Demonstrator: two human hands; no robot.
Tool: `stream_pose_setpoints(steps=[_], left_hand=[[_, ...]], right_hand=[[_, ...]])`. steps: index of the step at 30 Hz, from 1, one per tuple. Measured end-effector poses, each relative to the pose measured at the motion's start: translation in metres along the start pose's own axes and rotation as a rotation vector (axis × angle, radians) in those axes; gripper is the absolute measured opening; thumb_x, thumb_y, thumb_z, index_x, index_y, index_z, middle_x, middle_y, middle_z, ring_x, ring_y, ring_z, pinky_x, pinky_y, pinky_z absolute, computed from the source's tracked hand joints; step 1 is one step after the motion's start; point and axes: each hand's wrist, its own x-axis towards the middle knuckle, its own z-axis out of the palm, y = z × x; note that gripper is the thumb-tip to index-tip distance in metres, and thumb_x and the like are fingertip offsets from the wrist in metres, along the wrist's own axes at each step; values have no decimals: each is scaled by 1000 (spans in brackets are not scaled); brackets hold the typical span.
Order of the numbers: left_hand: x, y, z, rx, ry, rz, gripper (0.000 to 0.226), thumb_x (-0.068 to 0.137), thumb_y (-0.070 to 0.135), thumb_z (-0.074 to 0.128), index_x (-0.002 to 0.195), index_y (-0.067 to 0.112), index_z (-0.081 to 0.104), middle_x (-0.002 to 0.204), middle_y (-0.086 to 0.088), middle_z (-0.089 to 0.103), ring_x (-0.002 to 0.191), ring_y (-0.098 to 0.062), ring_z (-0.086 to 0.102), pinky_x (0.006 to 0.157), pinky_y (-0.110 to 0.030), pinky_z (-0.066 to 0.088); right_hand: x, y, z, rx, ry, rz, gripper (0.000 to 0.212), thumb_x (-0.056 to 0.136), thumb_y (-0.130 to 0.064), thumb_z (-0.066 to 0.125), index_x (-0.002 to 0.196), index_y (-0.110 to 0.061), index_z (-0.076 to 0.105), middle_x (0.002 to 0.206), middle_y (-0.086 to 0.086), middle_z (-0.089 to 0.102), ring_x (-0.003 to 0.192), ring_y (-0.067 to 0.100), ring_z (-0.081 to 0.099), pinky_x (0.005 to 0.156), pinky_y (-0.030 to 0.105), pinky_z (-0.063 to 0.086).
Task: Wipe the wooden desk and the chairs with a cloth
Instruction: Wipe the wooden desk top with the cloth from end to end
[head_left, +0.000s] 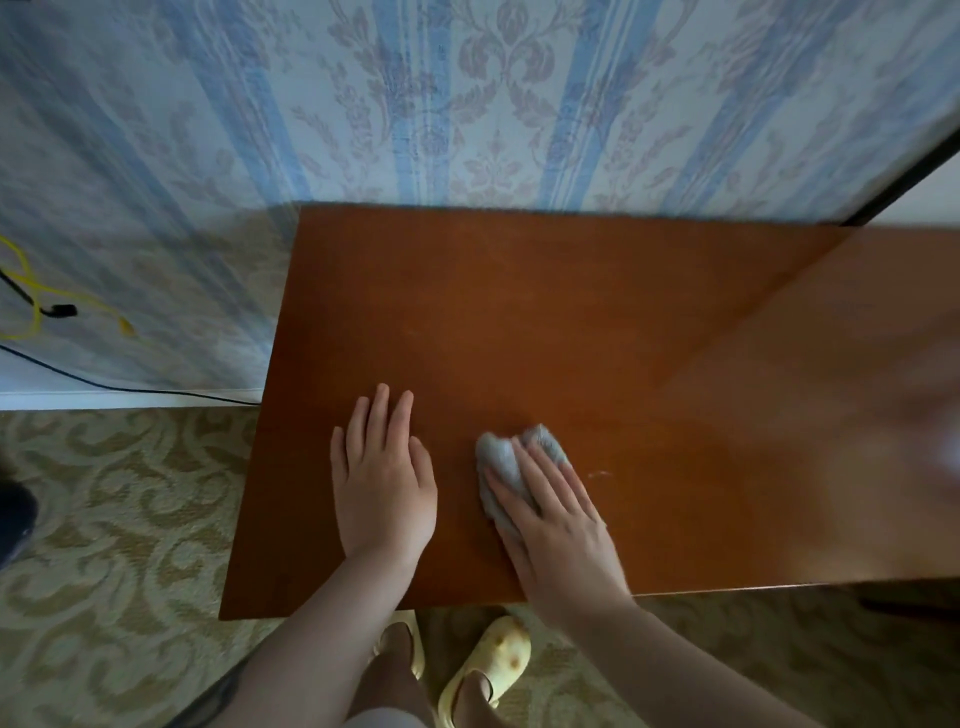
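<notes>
cloth (506, 467): grey, bunched, on wooden surface (519, 312) near its front edge | right hand (558, 530): fingers pressed flat over cloth, pinning it | left hand (384, 483): just left of cloth, fingers released, palm flat on surface | yellow slippers (488, 665): on carpet below front edge

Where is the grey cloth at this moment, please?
In the head view the grey cloth lies on the wooden desk near its front edge, pressed under the right hand, beside the left hand.
</notes>
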Motion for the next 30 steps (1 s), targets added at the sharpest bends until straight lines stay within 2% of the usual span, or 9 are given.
stream_pose_setpoints(steps=[3, 6, 9, 12, 16, 18, 21, 25, 30], left_hand=[[-1, -2, 1, 8, 23, 16, 47, 99, 29, 34, 146, 25, 40, 155, -1, 33, 146, -21, 21, 119, -43, 15], [0, 0, 3, 26, 37, 23, 48, 98, 31, 31, 145, 24, 41, 154, -3, 35, 145, -23, 24, 118, -45, 17], [0, 1, 4, 46, 44, 26, 47, 98, 29, 33, 144, 23, 42, 153, -3, 36, 145, -23, 25, 118, -46, 19], [0, 2, 2, 8, 45, 14, 45, 97, 24, 43, 142, 22, 45, 152, -2, 39, 144, -22, 27, 117, -45, 20], [7, -11, -4, 28, 52, 91, 40, 97, 26, 41, 136, 23, 52, 144, 1, 48, 134, -22, 39, 107, -43, 32], [22, -24, -11, 59, 46, 225, 42, 92, 34, 40, 129, 24, 57, 133, 2, 55, 121, -22, 47, 96, -43, 39], [52, -44, -19, 91, 62, 359, 40, 90, 33, 40, 123, 23, 61, 119, 3, 58, 103, -23, 53, 86, -40, 42], [72, -52, -20, 72, 68, 261, 42, 91, 33, 41, 127, 20, 58, 129, 0, 54, 118, -23, 47, 98, -43, 38], [74, -54, -20, 48, 26, 189, 50, 93, 37, 35, 136, 17, 50, 145, -2, 45, 137, -22, 35, 114, -48, 27]], right_hand=[[-19, 73, -10, -175, -82, -235, 57, 100, -45, 30, 154, -33, 18, 160, 1, 23, 149, 19, 13, 117, 43, 13], [28, 92, -17, -31, -23, 241, 52, 101, -47, 21, 152, -41, 12, 162, -2, 16, 150, 15, -5, 120, 39, 1], [79, 28, -14, 180, 54, 604, 52, 103, -43, 27, 153, -41, 14, 164, -3, 5, 149, 16, -7, 121, 39, 4], [60, -31, -5, 107, 53, 214, 51, 102, -39, 35, 151, -37, 23, 161, 0, 19, 149, 20, 8, 119, 43, 12], [23, 27, -7, -130, -76, -328, 59, 95, -46, 30, 153, -37, 22, 158, -1, 27, 147, 20, 19, 119, 44, 19], [40, 60, -13, -174, -60, -304, 57, 95, -46, 30, 152, -37, 25, 158, 1, 27, 148, 18, 13, 118, 41, 10], [89, 46, -17, 8, -89, -35, 57, 96, -51, 14, 150, -39, 27, 162, 0, 15, 149, 15, -6, 121, 36, -5], [120, -19, -13, 102, -36, 178, 59, 95, -53, 6, 149, -42, 26, 162, 0, 14, 150, 19, -2, 121, 42, -2], [77, -6, -11, -73, -150, -378, 53, 96, -53, 27, 149, -49, 20, 158, -8, 28, 148, 19, 17, 111, 56, 9]])
